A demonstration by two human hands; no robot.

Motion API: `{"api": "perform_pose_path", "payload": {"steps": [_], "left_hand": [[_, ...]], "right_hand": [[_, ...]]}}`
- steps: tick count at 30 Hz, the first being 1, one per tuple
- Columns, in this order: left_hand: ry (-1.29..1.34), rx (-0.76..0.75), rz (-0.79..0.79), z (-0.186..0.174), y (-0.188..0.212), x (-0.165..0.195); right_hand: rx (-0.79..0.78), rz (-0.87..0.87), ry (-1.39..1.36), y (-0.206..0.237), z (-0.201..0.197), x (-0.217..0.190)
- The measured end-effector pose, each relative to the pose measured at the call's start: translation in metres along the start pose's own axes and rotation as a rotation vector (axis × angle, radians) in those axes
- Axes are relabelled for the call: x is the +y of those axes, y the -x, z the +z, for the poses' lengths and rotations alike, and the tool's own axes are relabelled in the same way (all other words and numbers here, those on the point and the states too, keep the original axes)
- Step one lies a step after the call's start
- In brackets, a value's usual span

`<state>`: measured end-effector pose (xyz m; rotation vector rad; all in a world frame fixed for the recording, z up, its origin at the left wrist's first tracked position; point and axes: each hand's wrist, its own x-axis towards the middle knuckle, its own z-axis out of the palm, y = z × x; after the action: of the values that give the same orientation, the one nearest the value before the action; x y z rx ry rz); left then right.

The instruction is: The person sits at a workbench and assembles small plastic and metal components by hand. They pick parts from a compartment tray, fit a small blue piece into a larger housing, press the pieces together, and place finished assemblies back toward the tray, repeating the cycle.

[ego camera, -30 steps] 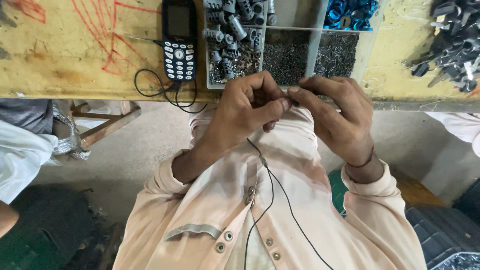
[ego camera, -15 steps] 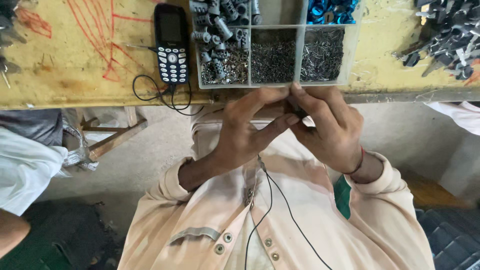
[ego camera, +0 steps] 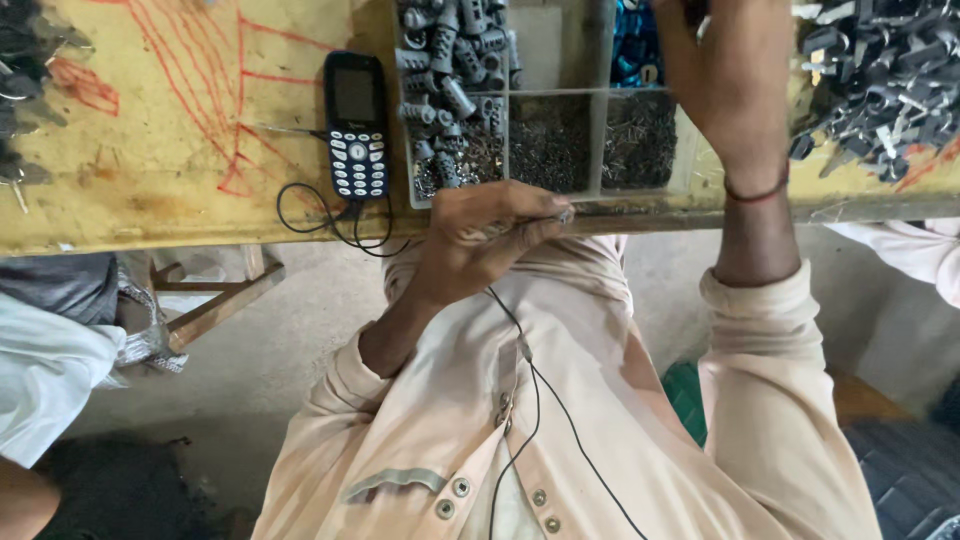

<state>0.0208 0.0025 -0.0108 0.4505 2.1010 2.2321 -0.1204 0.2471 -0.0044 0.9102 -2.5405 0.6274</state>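
My left hand (ego camera: 480, 240) is at the front edge of the yellow table (ego camera: 180, 170), fingers pinched on a small metal part (ego camera: 565, 214). My right hand (ego camera: 720, 80) reaches over the clear compartment tray (ego camera: 600, 195), above the blue parts (ego camera: 635, 45); its fingertips are cut off by the top of the frame. The tray also holds grey plastic sleeves (ego camera: 450, 70) and two compartments of small dark screws (ego camera: 550, 140). A thin black wire (ego camera: 535, 400) runs down my beige shirt.
A dark keypad phone (ego camera: 357, 125) lies left of the tray with a black cable (ego camera: 320, 220) looped off the table edge. A pile of grey plug parts (ego camera: 880, 80) sits at the right. Another person's white clothing (ego camera: 50, 370) is at left, a white sleeve (ego camera: 910, 260) at right.
Both hands were together at my chest on the small part. My right hand has let go and gone up over the tray; my left hand keeps the part at the table edge.
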Motion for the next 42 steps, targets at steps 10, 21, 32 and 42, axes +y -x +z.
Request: {"api": "perform_pose_path", "payload": {"steps": [10, 21, 32, 42], "left_hand": [[-0.505, -0.207, 0.361, -0.011, -0.020, 0.005], [-0.563, -0.297, 0.439, -0.014, -0.017, 0.021], [-0.235, -0.006, 0.024, 0.021, -0.017, 0.004], [-0.153, 0.002, -0.006, 0.012, -0.030, -0.001]], "right_hand": [[-0.370, 0.876, -1.216, 0.063, -0.045, -0.085], [-0.519, 0.887, -1.363, 0.064, -0.044, -0.094], [-0.316, 0.276, -0.417, 0.050, -0.077, -0.029], [0.059, 0.488, -0.412, 0.124, -0.081, 0.126]]}}
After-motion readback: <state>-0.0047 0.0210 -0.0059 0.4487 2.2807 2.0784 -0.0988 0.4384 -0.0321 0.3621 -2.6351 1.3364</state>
